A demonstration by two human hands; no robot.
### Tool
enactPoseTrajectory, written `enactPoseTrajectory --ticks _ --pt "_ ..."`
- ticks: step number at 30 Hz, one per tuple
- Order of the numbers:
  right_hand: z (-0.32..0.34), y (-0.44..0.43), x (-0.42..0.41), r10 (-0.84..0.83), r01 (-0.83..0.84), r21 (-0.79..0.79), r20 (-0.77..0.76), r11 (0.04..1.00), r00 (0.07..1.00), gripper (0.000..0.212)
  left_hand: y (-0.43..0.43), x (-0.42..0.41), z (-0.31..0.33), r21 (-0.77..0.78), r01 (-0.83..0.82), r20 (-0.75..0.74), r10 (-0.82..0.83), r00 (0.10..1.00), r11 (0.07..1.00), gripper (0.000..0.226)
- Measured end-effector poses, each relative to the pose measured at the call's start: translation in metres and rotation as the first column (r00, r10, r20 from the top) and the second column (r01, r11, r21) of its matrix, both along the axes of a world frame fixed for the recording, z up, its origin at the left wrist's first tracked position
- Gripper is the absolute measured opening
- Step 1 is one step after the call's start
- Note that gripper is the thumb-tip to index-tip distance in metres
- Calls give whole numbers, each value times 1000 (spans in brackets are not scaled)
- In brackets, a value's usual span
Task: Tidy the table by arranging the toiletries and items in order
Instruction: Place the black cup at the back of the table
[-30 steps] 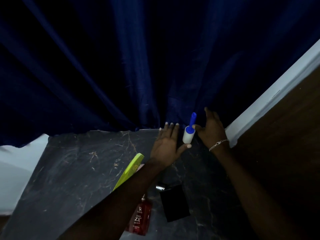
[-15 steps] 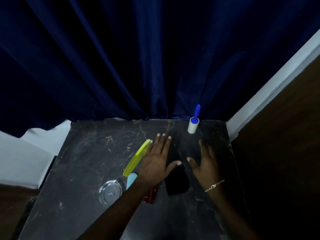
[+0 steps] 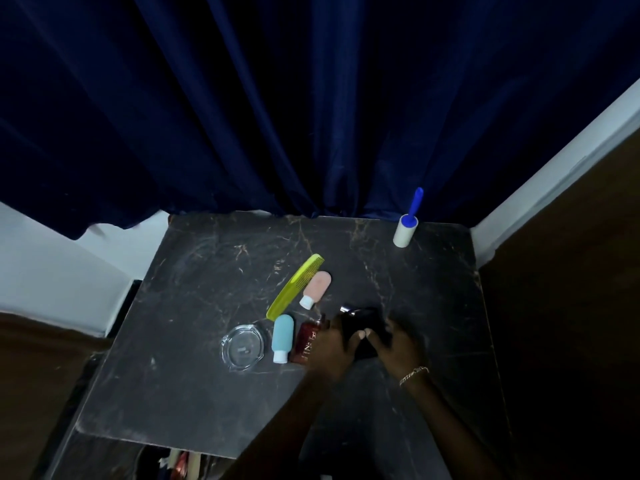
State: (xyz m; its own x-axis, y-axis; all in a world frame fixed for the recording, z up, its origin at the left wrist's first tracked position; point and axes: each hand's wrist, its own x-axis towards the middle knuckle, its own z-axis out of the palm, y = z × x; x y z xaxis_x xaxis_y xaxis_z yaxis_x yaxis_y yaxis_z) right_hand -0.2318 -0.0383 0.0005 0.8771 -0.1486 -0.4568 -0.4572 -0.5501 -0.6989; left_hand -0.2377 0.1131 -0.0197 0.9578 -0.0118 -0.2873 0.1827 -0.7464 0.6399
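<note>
— Where do we see the black bottle [image 3: 363,327]?
— On the dark table [image 3: 194,393], right of the red bottle [image 3: 306,342]. Our left hand [image 3: 330,348] and right hand [image 3: 398,344] touch it; whether each grip is pressed, we cannot tell, it is blurred.

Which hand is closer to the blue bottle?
Left. The left hand sits just right of the blue bottle, beside the red bottle; the right hand is farther right.

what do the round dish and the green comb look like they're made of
Dish: clear glass by the look, see-through with bright glints on its rim, though clear plastic is possible. Comb: probably plastic, evenly yellow-green, smooth, with fine moulded teeth.
</note>
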Motion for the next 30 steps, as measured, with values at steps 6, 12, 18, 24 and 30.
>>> enactPoseTrajectory --ticks 6,12,18,24,30 --pt "-13 -1 -2 -23 29 114 -60 993 998 35 -11 -2 3 -206 -185 -165 152 975 961 36" --pt "-12 -1 -7 -54 57 165 -23 985 998 34 -2 -2 7 -281 -205 -176 160 971 938 42" --pt "3 16 4 -38 29 195 39 980 999 36 25 4 16 -379 -255 -150 213 966 889 46" --pt "23 64 25 -1 -17 238 75 971 997 47 79 21 29 -485 -281 -78 279 957 828 35" --pt "36 144 51 88 -123 212 168 969 982 51 164 46 41 -558 -257 -62 269 961 789 43"
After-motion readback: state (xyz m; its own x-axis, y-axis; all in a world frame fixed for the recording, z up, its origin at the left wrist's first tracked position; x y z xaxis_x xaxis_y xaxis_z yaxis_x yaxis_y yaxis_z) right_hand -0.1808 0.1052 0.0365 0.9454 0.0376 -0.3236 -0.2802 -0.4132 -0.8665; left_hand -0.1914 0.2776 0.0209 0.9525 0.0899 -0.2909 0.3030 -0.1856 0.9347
